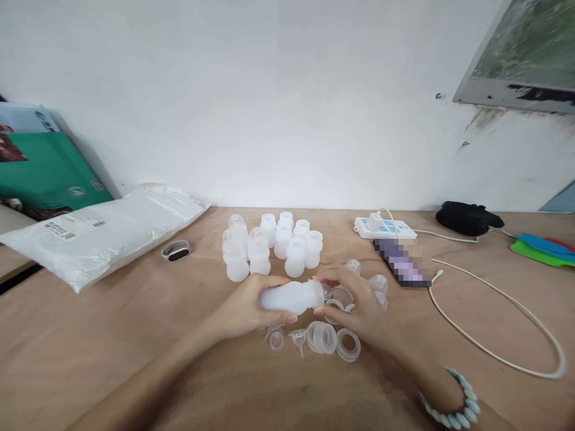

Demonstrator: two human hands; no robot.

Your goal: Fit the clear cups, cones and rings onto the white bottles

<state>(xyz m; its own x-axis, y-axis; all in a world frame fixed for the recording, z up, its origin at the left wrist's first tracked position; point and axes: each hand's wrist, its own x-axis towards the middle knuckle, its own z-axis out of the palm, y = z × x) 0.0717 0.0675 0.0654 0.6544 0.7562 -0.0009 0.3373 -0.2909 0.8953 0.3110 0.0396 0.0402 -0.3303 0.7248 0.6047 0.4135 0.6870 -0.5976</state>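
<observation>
A milky-white feeding bottle (290,297) lies sideways in the air between my hands, its neck pointing right. My left hand (248,306) wraps round the bottle's base. The fingers and thumb of my right hand (359,302) close on the ring at its neck, where a clear teat-like tip shows. Below the hands lie several clear screw rings (322,337), a single ring (348,345) and a small funnel-shaped teat (298,339). Clear domed caps (378,284) sit just beyond my right hand, which partly hides other clear parts.
Behind stand several open white bottles (295,257) and a few with domed caps (236,256). A fitness band (176,251) and white plastic parcel (117,230) lie left. On the right are a power strip (385,228), phone (401,263), white cable (516,299) and black case (467,218).
</observation>
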